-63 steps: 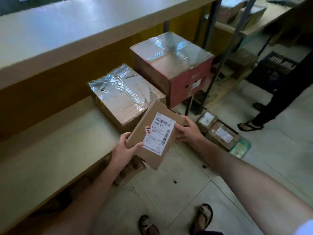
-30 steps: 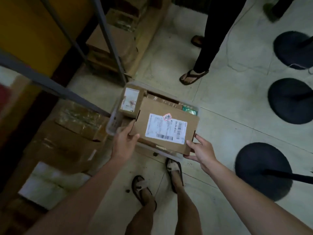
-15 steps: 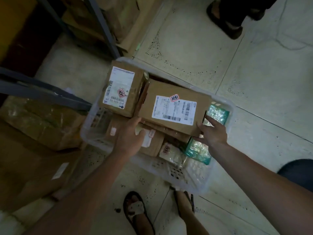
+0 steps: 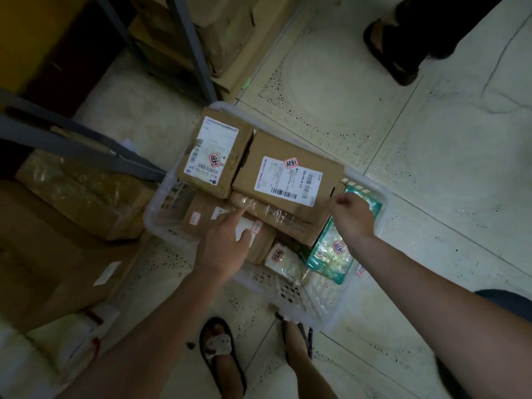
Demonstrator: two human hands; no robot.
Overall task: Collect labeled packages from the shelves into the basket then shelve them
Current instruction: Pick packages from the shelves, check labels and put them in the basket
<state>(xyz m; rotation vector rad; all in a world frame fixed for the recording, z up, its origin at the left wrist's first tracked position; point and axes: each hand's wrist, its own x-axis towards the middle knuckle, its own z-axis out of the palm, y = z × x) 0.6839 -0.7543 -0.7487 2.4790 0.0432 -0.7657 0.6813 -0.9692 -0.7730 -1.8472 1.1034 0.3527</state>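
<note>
On the tiled floor (image 4: 331,82) the labeled box (image 4: 288,156) lies flat at the basket's (image 4: 161,226) 12 o'clock, so we should lift our slack, empty left hand (image 4: 227,246) and right hand (image 4: 352,217) straight clear.

Looking down, I see a pale plastic basket (image 4: 288,292) on the tiled floor, packed with parcels. A flat cardboard box (image 4: 288,174) with a white label lies on top, beside a smaller labelled box (image 4: 214,154). The left hand (image 4: 227,240) hovers over the nearer parcels, forefinger pointing at a tape-wrapped box (image 4: 276,217). The right hand (image 4: 352,217) is loosely curled at the flat box's right corner; in this dim light I can't tell if it touches. Green packets (image 4: 331,254) lie beneath it.
</note>
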